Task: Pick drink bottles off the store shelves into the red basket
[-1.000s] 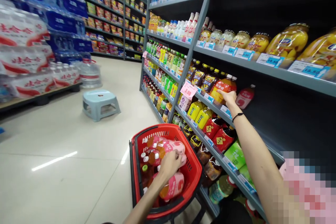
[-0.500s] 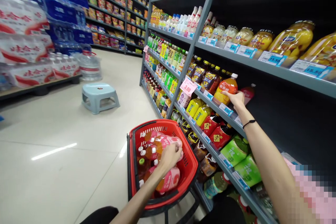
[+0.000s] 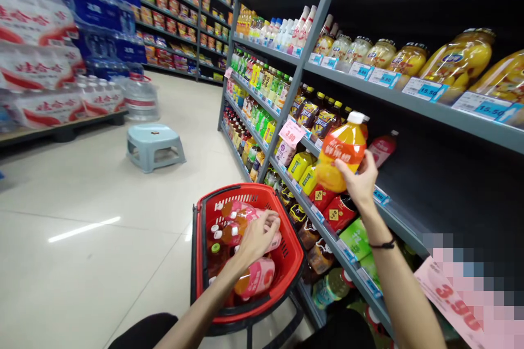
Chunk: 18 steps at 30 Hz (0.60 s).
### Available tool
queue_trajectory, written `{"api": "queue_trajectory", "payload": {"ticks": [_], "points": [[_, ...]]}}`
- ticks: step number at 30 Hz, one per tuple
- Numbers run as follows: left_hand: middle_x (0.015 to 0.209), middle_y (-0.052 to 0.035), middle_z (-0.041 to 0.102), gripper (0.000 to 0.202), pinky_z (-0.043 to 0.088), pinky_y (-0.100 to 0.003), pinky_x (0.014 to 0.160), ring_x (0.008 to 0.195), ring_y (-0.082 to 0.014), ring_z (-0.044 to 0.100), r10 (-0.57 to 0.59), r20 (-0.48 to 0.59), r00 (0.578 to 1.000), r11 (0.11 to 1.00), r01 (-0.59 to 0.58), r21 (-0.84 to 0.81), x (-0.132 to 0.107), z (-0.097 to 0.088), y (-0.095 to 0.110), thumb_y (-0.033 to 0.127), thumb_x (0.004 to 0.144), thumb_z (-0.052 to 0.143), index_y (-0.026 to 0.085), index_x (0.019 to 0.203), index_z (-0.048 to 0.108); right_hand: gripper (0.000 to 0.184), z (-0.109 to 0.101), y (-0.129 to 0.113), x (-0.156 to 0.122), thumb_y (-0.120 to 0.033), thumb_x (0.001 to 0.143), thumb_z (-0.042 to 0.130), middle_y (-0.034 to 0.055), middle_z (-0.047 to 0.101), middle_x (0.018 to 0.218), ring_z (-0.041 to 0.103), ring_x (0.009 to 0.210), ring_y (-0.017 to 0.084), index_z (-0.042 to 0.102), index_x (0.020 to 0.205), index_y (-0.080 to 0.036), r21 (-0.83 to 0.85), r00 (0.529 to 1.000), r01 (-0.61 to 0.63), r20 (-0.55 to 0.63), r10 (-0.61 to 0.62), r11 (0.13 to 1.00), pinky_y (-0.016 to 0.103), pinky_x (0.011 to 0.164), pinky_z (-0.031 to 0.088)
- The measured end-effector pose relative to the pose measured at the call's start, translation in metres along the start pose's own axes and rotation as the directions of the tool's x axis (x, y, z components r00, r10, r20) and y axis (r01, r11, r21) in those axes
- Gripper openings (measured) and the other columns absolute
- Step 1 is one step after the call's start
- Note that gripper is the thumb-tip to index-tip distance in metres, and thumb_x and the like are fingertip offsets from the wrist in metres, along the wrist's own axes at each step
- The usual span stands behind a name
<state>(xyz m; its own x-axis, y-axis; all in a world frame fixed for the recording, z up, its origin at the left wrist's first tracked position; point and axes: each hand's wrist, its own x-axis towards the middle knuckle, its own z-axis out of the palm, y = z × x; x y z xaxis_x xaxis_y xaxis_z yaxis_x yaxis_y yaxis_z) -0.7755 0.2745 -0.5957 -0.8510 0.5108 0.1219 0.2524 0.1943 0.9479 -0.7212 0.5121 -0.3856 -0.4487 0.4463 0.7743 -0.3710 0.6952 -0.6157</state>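
My right hand [image 3: 359, 181] is closed around an orange drink bottle [image 3: 338, 154] with a white cap, held off the shelf in front of the grey rack [image 3: 403, 99]. My left hand [image 3: 257, 235] rests inside the red shopping basket [image 3: 291, 262], fingers curled over a pink-labelled bottle [image 3: 259, 277] among several bottles lying there. A black band circles my right wrist. One pink bottle [image 3: 382, 148] lies further back on the same shelf.
Grey shelving full of drinks and jars [image 3: 458, 60] runs along the right. A pale blue stool [image 3: 153, 145] stands on the tiled floor. Stacked water packs [image 3: 41, 65] and a large water jug [image 3: 140, 97] sit on the left. A pink price tag [image 3: 292, 134] hangs from the shelf edge.
My right hand has pulled the orange bottle off the shelf, toward me and down. My left hand stays in the basket on the bottles, and the view has shifted slightly.
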Motion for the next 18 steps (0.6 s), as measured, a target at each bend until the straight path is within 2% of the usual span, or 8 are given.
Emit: {"api": "queue_trajectory", "payload": {"ticks": [2, 4, 5, 7, 10, 12, 15, 18], "points": [[0.147, -0.0191, 0.068, 0.06, 0.062, -0.044, 0.094, 0.128, -0.0331, 0.07, 0.043, 0.024, 0.999, 0.974, -0.037, -0.222, -0.006, 0.002, 0.004, 0.057, 0.096, 0.061, 0.019, 0.143, 0.059, 0.059, 0.015, -0.001, -0.042, -0.051, 0.07, 0.094, 0.0114, 0.081, 0.111, 0.077, 0.096, 0.03, 0.07, 0.114, -0.021, 0.206, 0.973, -0.219, 0.124, 0.196, 0.954, 0.046, 0.088, 0.065], [0.163, -0.0219, 0.054, 0.084, 0.065, -0.047, 0.094, 0.138, -0.0372, 0.064, 0.078, 0.09, 0.993, 0.893, -0.029, -0.45, -0.011, 0.007, 0.006, 0.069, 0.089, 0.067, 0.021, 0.155, 0.048, 0.056, 0.027, 0.005, -0.082, -0.047, 0.066, 0.097, 0.0093, 0.082, 0.11, 0.078, 0.095, 0.029, 0.072, 0.11, -0.022, 0.328, 0.908, -0.404, 0.258, 0.33, 0.854, 0.044, 0.087, 0.066], [0.165, -0.0224, 0.052, 0.092, 0.065, -0.048, 0.096, 0.139, -0.0384, 0.064, 0.093, 0.113, 0.989, 0.849, -0.02, -0.528, -0.015, 0.011, 0.007, 0.073, 0.085, 0.071, 0.021, 0.157, 0.046, 0.056, 0.032, 0.01, -0.1, -0.045, 0.063, 0.098, 0.0084, 0.083, 0.108, 0.079, 0.095, 0.029, 0.072, 0.108, -0.022, 0.358, 0.878, -0.464, 0.31, 0.366, 0.81, 0.043, 0.087, 0.066], [0.158, -0.0226, 0.059, 0.099, 0.064, -0.05, 0.102, 0.136, -0.039, 0.067, 0.105, 0.109, 0.988, 0.815, -0.023, -0.579, -0.021, 0.017, 0.008, 0.071, 0.076, 0.082, 0.018, 0.153, 0.048, 0.059, 0.039, 0.02, -0.129, -0.042, 0.059, 0.101, 0.0072, 0.084, 0.107, 0.079, 0.095, 0.029, 0.073, 0.108, -0.023, 0.387, 0.825, -0.546, 0.403, 0.397, 0.743, 0.041, 0.087, 0.067], [0.139, -0.0192, 0.074, 0.086, 0.062, -0.05, 0.107, 0.126, -0.037, 0.073, 0.084, 0.021, 0.996, 0.878, -0.064, -0.474, -0.031, 0.023, 0.008, 0.056, 0.07, 0.092, 0.015, 0.138, 0.059, 0.078, 0.043, 0.034, -0.159, -0.042, 0.062, 0.1, 0.0076, 0.082, 0.122, 0.08, 0.102, 0.03, 0.068, 0.131, -0.026, 0.418, 0.766, -0.623, 0.498, 0.407, 0.661, 0.041, 0.089, 0.068], [0.128, -0.0163, 0.079, 0.072, 0.065, -0.048, 0.102, 0.116, -0.0344, 0.077, 0.061, -0.042, 0.997, 0.916, -0.073, -0.393, -0.037, 0.025, 0.008, 0.05, 0.071, 0.091, 0.015, 0.129, 0.064, 0.085, 0.041, 0.041, -0.171, -0.046, 0.071, 0.096, 0.0092, 0.078, 0.134, 0.079, 0.114, 0.031, 0.06, 0.146, -0.028, 0.418, 0.747, -0.647, 0.517, 0.419, 0.638, 0.044, 0.097, 0.066], [0.115, -0.0126, 0.082, 0.064, 0.068, -0.044, 0.09, 0.101, -0.0307, 0.08, 0.038, -0.165, 0.985, 0.968, -0.077, -0.237, -0.042, 0.027, 0.008, 0.047, 0.072, 0.088, 0.015, 0.122, 0.066, 0.078, 0.035, 0.046, -0.178, -0.051, 0.084, 0.088, 0.0109, 0.072, 0.145, 0.071, 0.133, 0.033, 0.058, 0.152, -0.028, 0.32, 0.733, -0.637, 0.533, 0.422, 0.701, 0.05, 0.112, 0.061], [0.103, -0.0079, 0.083, 0.059, 0.067, -0.042, 0.08, 0.088, -0.0284, 0.08, 0.059, -0.302, 0.951, 0.998, -0.062, -0.001, -0.044, 0.032, 0.01, 0.039, 0.069, 0.086, 0.017, 0.12, 0.066, 0.095, 0.031, 0.044, -0.178, -0.047, 0.075, 0.095, 0.0109, 0.064, 0.156, 0.06, 0.146, 0.035, 0.051, 0.158, -0.03, 0.21, 0.749, -0.563, 0.539, 0.386, 0.799, 0.054, 0.121, 0.053]]}}
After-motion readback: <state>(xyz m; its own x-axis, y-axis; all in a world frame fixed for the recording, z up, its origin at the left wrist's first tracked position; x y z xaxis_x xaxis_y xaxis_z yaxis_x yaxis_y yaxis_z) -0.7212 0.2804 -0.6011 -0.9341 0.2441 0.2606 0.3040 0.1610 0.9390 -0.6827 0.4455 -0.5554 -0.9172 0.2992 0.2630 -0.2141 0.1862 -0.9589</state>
